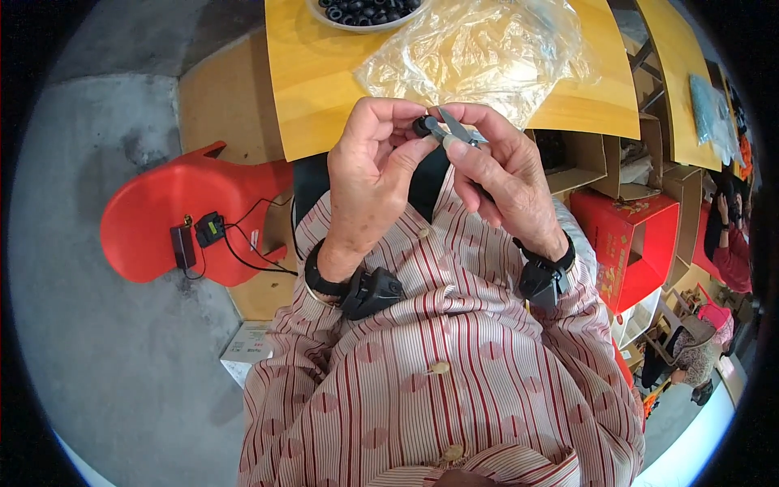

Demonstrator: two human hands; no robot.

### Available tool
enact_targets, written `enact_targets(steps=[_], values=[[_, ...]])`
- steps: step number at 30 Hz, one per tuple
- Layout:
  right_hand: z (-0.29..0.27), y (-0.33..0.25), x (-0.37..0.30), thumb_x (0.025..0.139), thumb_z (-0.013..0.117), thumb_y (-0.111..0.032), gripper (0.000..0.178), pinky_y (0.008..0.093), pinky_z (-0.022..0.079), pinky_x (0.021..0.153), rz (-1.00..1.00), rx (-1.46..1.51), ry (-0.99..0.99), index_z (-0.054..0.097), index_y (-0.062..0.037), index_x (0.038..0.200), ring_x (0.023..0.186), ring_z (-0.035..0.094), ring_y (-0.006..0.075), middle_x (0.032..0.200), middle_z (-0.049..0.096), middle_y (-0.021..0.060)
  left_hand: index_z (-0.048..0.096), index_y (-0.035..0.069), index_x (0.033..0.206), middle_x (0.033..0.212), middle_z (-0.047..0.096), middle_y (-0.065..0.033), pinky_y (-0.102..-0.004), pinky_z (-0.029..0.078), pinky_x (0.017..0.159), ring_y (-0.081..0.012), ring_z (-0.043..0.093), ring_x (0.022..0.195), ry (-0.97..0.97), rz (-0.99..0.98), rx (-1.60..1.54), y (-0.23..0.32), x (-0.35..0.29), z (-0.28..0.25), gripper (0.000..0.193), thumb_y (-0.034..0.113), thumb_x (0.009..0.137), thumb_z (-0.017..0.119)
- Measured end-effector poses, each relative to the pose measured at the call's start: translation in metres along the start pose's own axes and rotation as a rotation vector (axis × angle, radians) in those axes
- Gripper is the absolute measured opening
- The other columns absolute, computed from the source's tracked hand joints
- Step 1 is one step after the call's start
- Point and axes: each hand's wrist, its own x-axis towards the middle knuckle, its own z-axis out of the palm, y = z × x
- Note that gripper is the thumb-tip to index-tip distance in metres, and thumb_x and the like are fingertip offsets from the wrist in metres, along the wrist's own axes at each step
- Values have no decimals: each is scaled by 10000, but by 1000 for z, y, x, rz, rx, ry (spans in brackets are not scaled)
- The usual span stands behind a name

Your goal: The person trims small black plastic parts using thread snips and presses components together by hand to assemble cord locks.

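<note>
Just beyond my lap, at the near edge of the yellow table (308, 89), my two hands meet. My left hand (367, 166) pinches a small round black part (420, 126) between thumb and fingertips. In my right hand (513, 180) is a pair of small metal scissors (455, 125), with the blades spread apart. One blade reaches to the black part; whether it is inside or only against it I cannot tell. The scissors' handles are mostly hidden by my fingers.
A bowl (365, 25) of similar black parts and a clear plastic bag (479, 57) lie on the table. To the left stands a red chair (154, 211) with black adapters and cables. At right are cardboard boxes (584, 170), a red box (608, 243) and other people.
</note>
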Motion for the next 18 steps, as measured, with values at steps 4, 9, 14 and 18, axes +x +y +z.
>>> enact_targets(steps=[4, 9, 14, 18], values=[[1, 3, 1, 947, 541, -205, 339, 155, 241, 330, 3, 118, -22, 461, -49, 1236, 352, 346, 8, 536, 505, -21, 491, -15, 1038, 979, 590, -79, -222, 464, 786, -102, 566, 866, -24, -68, -165, -8, 0, -4, 211, -30, 859, 601], [3, 17, 4, 943, 547, -182, 328, 161, 290, 373, -16, 235, -44, 437, -45, 1220, 430, 410, 21, 623, 545, 4, 491, -9, 1020, 950, 583, -60, -225, 462, 778, -92, 555, 845, 7, -69, -267, -16, 0, -1, 186, -22, 866, 594], [8, 14, 1, 934, 559, -147, 342, 167, 355, 452, -202, 247, 27, 449, -52, 1244, 555, 495, 40, 779, 603, 37, 487, -12, 1015, 950, 586, -64, -227, 464, 770, -91, 559, 835, 6, -88, -262, -13, 0, -1, 180, -10, 871, 593], [8, 16, 2, 889, 606, -92, 317, 213, 456, 540, -437, -311, 127, 553, -48, 1198, 628, 591, 100, 906, 657, 84, 487, -14, 1004, 953, 585, -68, -223, 466, 759, -90, 559, 832, 7, -102, -258, -12, -3, -2, 175, -12, 868, 597]])
